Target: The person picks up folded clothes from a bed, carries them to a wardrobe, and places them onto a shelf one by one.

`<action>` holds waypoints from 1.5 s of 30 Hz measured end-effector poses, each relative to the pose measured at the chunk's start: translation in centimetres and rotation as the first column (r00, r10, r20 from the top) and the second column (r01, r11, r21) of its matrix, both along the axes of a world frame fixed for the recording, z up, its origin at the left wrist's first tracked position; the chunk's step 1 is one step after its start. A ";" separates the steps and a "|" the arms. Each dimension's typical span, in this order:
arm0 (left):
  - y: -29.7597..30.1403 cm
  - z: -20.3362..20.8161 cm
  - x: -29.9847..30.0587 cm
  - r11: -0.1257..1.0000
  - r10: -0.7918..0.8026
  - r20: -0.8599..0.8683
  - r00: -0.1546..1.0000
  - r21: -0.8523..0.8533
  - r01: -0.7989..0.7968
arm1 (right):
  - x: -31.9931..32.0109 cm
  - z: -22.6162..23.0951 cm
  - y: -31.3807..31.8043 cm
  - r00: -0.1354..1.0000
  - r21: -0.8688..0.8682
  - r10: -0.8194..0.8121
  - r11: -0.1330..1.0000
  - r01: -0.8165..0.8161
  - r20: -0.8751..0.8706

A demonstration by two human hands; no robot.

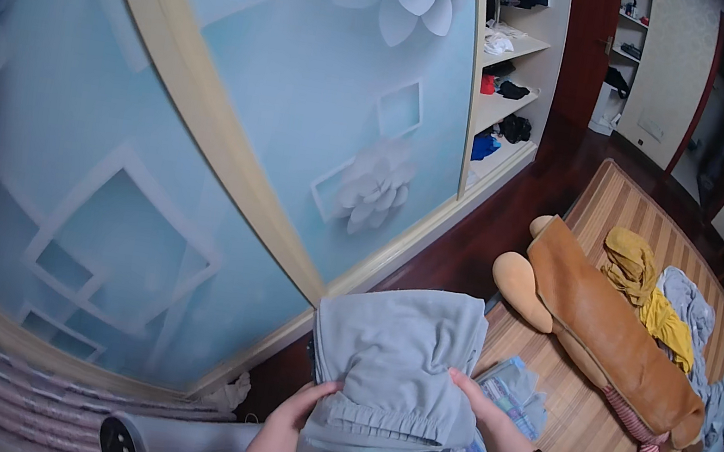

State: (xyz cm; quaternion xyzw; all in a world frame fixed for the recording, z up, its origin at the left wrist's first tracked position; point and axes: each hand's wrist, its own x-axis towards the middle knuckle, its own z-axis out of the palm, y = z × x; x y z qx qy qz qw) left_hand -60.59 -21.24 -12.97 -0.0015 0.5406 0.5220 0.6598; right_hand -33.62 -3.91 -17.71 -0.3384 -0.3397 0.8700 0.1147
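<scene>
A folded pair of light grey trousers [399, 353] with a gathered elastic waistband is held up in front of me. My left hand [305, 402] grips its left edge near the waistband, the fingers partly hidden beneath the cloth. On the other side, my right hand [478, 399] has its thumb on top of the fold and its fingers out of sight underneath. Just right of the bundle, a grey and patterned piece of folded clothing [513, 394] lies on the edge of the bed.
On the bed's striped mat [606, 192] lie a long brown plush toy [617, 334], yellow clothing [649, 278] and grey clothing [688, 298]. Blue sliding wardrobe doors [296, 104] rise at left; open shelves [506, 107] hold clothes. A white rounded appliance [189, 443] stands low at left.
</scene>
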 end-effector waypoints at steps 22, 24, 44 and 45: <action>43.3 1.1 -18.7 0.876 -0.480 -0.086 0.873 -0.089 0.473 | -14.6 -0.6 29.7 0.885 -0.031 -0.465 0.885 0.465 0.000; 47.3 0.3 -19.2 0.837 -0.544 -0.027 0.839 -0.086 0.540 | -14.7 -0.2 31.9 0.848 -0.045 -0.530 0.846 0.531 0.035; 92.9 0.2 -3.5 0.421 -0.907 -0.022 0.421 0.020 0.907 | -2.5 -0.1 60.3 0.419 -0.002 -0.903 0.421 0.907 0.097; 96.4 -0.5 -2.6 0.366 -0.931 -0.011 0.365 -0.009 0.931 | -1.5 -0.1 62.8 0.418 0.004 -0.904 0.420 0.907 0.088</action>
